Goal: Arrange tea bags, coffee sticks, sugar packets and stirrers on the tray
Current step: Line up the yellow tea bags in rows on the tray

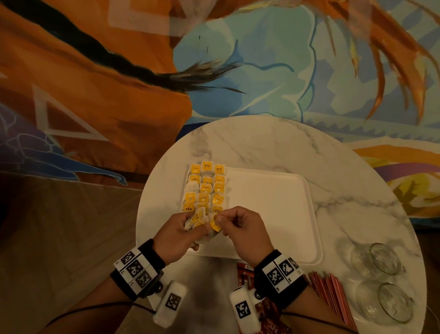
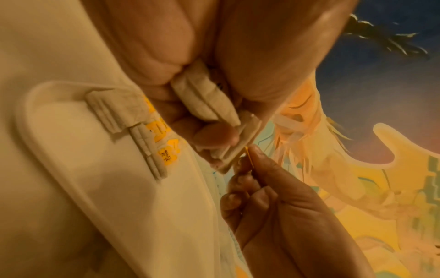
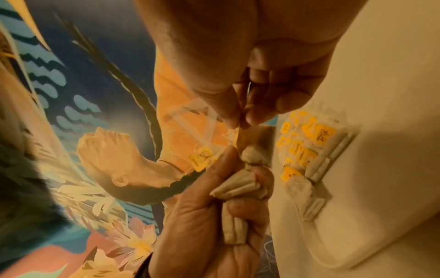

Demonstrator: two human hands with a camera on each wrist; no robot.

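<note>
A white rectangular tray lies on the round marble table. Rows of tea bags with yellow tags fill its left side. My left hand grips a bunch of tea bags over the tray's near left corner. My right hand pinches the yellow tag of one tea bag at that bunch. The left wrist view shows the bunch in my curled fingers and the right hand's fingertips on a tag. In the right wrist view my thumb and forefinger pinch above the held bags.
Red coffee sticks lie under my right wrist at the table's near edge. A row of red stirrers lies to their right. Two glass cups rest on their sides at the right. A painted mural wall stands behind.
</note>
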